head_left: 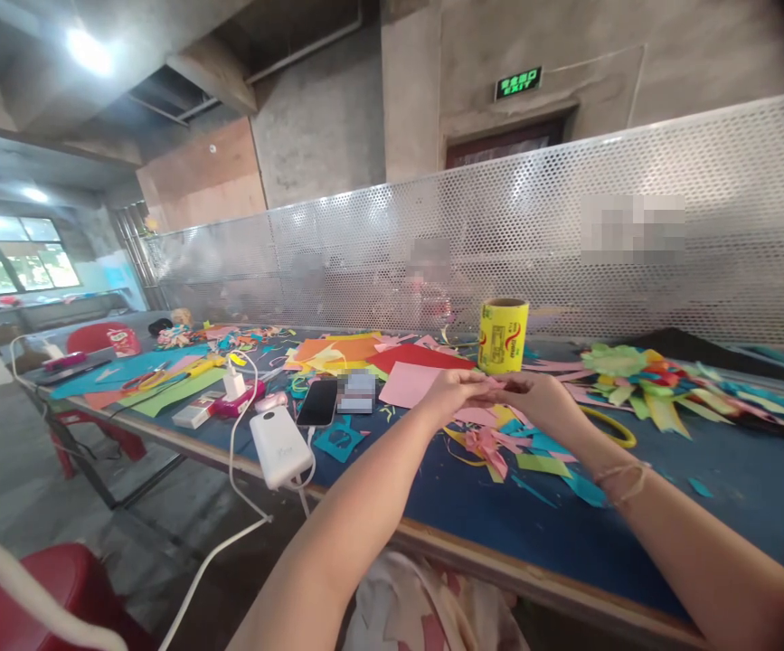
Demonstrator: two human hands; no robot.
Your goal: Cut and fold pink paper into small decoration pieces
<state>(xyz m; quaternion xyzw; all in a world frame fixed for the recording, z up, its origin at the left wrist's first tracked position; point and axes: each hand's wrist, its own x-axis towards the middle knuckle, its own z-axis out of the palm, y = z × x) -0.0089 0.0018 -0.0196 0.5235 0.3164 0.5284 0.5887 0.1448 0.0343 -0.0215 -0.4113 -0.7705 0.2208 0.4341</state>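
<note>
Both my hands meet above the blue table point(737, 488), just in front of a yellow roll of tape point(504, 335). My left hand point(451, 391) and my right hand point(539, 398) have their fingers pinched together on a small pink paper piece point(495, 383) held between them. Below the hands lie loose strips and scraps of coloured paper point(500, 443). A pink sheet point(409, 383) lies flat just left of my left hand.
A white power bank point(279, 447) with cables sits near the table's front edge, beside a black phone point(317, 402). Coloured sheets, scissors point(144, 378) and paper flowers point(636, 375) cover the table. A perforated metal screen point(568, 235) backs it. Red stools stand at the left.
</note>
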